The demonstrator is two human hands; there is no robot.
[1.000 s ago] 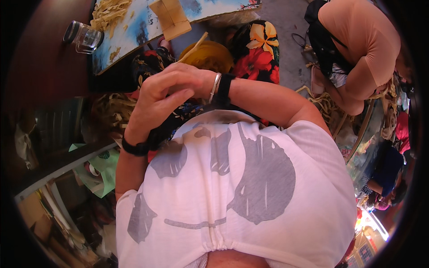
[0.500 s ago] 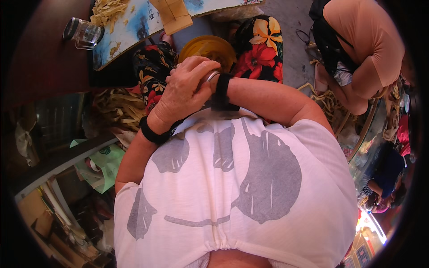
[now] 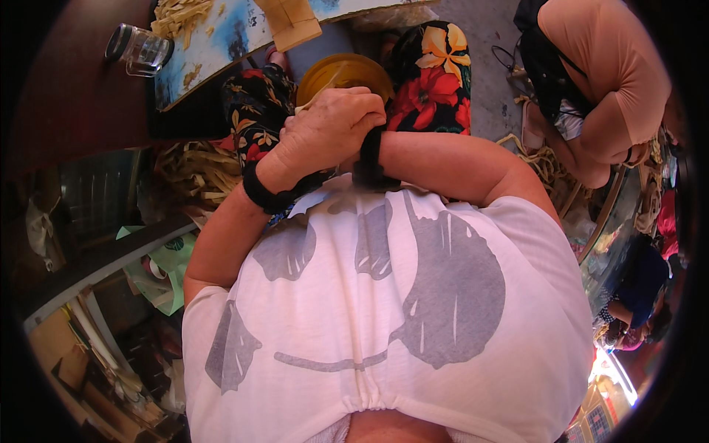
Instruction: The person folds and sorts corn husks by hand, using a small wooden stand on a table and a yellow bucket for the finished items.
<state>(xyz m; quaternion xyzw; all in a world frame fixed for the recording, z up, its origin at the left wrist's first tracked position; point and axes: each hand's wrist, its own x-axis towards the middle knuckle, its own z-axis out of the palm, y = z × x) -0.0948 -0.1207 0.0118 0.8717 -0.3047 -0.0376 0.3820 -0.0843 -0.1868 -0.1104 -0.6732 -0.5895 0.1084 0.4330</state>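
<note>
Apparently tending the black-banded right wrist (image 3: 371, 157), clasping it with the left hand (image 3: 325, 131), holding those fingers curled narrow. Not managing to tell the hidden right hand's grip. Seeing 1 slim, pale strip (image 3: 314, 99) just beyond the left hand, near a smooth, round yellow bowl (image 3: 306, 80). Probably calling next for loosening that clasp. Noticing limp tan strips (image 3: 196, 171) heaping at left, and floral trousers (image 3: 428, 88) flanking the bowl.

Left hand (image 3: 325, 127) curled, right hand hidden beneath, arms (image 3: 458, 164) bent inward
</note>
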